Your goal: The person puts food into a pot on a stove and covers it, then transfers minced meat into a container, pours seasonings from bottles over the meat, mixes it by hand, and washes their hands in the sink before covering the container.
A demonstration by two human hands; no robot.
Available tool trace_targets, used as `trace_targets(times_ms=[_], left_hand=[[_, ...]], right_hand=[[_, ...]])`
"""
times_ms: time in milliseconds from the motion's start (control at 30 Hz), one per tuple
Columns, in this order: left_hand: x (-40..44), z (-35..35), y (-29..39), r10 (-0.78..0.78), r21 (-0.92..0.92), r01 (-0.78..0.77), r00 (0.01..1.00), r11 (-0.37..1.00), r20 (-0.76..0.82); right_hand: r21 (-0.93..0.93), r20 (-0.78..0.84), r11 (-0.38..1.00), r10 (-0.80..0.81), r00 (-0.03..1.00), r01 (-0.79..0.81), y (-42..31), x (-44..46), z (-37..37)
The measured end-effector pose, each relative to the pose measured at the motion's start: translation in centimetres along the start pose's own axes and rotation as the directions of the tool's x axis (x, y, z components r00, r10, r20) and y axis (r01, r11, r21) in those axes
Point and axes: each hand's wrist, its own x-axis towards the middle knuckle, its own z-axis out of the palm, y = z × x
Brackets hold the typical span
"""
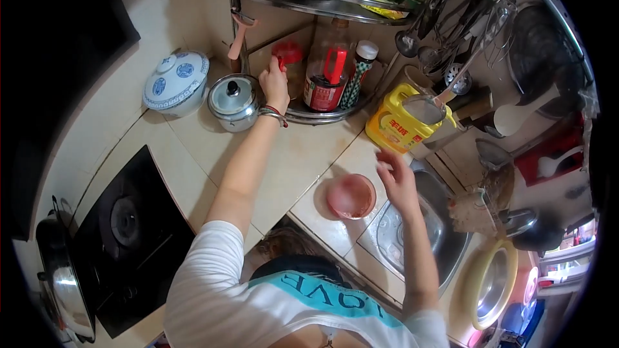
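My left hand reaches to the corner rack, fingers closed around a small red part in front of a red-lidded jar. Whether that part belongs to the jar cannot be made out. Just left of this hand sits a small lidded pot. To its right on the rack are a large bottle with a red handle and a dark green patterned bottle. My right hand hovers with fingers apart, touching nothing, between a pink cup on the tiles and a yellow jug.
A metal sink lies under my right forearm. On the left are a black cooktop and a blue-and-white lidded tureen. Ladles and other utensils hang at the upper right. A yellow-rimmed basin stands beyond the sink.
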Motion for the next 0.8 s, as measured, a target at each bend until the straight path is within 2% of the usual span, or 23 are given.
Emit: trace_targets(times_ms=[33, 100, 167, 233, 267, 367, 400, 433, 500, 533, 633, 767, 800], left_hand=[[0.1, 0.1, -0.5, 0.007, 0.008, -0.006, 1.000, 1.000, -0.019], [0.3, 0.2, -1.6, 0.031, 0.022, -0.030, 0.998, 0.999, -0.056], [0.6, 0.0, -2.8, 0.084, 0.075, -0.081, 0.995, 0.994, -0.046], [0.7, -0.3, -3.6, 0.100, 0.103, -0.104, 0.994, 0.989, 0.040], [0.7, -0.8, -3.9, 0.044, 0.190, -0.057, 0.996, 0.980, 0.072], [-0.9, -1.8, -3.8, 0.158, 0.574, -0.201, 0.980, 0.794, 0.124], [-2.3, -2.3, -3.6, 0.179, 0.636, -0.244, 0.970, 0.732, 0.166], [-3.2, -3.2, -4.9, 0.271, 0.581, -0.349, 0.937, 0.735, 0.220], [-6.4, -5.0, -4.2, 0.286, 0.499, -0.461, 0.876, 0.734, 0.388], [-8.3, -5.5, -3.4, 0.349, 0.489, -0.526, 0.843, 0.695, 0.409], [-11.0, -7.4, -2.9, 0.194, 0.377, -0.407, 0.850, 0.832, 0.491], [-11.9, -8.6, -1.4, 0.057, 0.353, -0.314, 0.813, 0.881, 0.580], [-11.9, -8.9, -1.1, 0.047, 0.343, -0.312, 0.796, 0.886, 0.603]], right_hand=[[0.045, 0.054, 0.998, -0.037, 0.998, 0.034, 0.5, 3.0, 1.1], [0.030, -0.050, 0.991, -0.128, 0.991, 0.129, 1.6, 8.8, 3.3], [-0.086, -0.163, 0.979, -0.196, 0.967, 0.184, 2.5, 14.4, 4.8], [-0.245, -0.318, 0.968, -0.139, 0.938, 0.060, 1.0, 17.6, 5.7], [-0.209, -0.360, 0.975, -0.142, 0.922, 0.069, 2.5, 20.0, 6.1], [-0.020, -0.413, 1.000, -0.023, 0.910, 0.016, 2.1, 22.0, 6.9], [0.091, -0.383, 0.996, 0.026, 0.923, 0.010, 1.9, 22.2, 7.1], [0.153, -0.386, 0.985, -0.014, 0.922, 0.079, 2.6, 22.6, 7.4], [0.270, -0.400, 0.938, -0.096, 0.911, 0.217, 4.6, 23.7, 7.8], [0.299, -0.396, 0.918, -0.129, 0.909, 0.260, 5.2, 24.1, 7.8], [0.462, -0.227, 0.861, -0.115, 0.967, 0.211, 6.5, 25.0, 7.3], [0.467, -0.174, 0.868, -0.097, 0.980, 0.169, 5.6, 24.3, 7.2], [0.374, -0.280, 0.905, -0.098, 0.955, 0.202, 5.9, 24.2, 7.9]])
